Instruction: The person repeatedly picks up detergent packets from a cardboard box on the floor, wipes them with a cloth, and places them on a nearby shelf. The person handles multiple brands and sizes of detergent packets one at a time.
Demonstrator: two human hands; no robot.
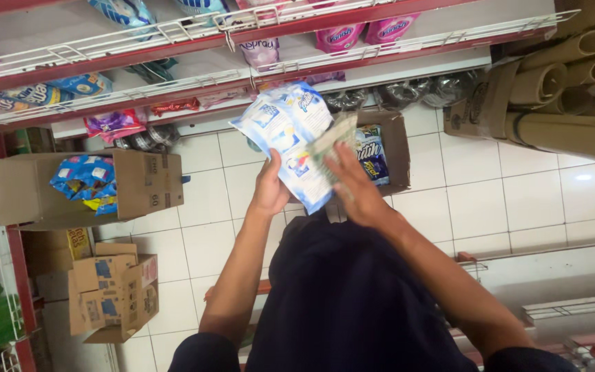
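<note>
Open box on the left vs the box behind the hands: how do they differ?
The left box lies fully in view and holds a heap of blue packets; the box behind the hands is partly hidden by the held pouch and shows a dark blue one. Both are open brown cardboard on white tiles.

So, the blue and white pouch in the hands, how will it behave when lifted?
The blue and white pouch looks like soft plastic film, so probably floppy. Both the left hand and the right hand support it, suggesting it sags. The glossy film may be somewhat slippery.

The person wears a dark navy short-sleeved top, forearms bare to each hand.
</note>
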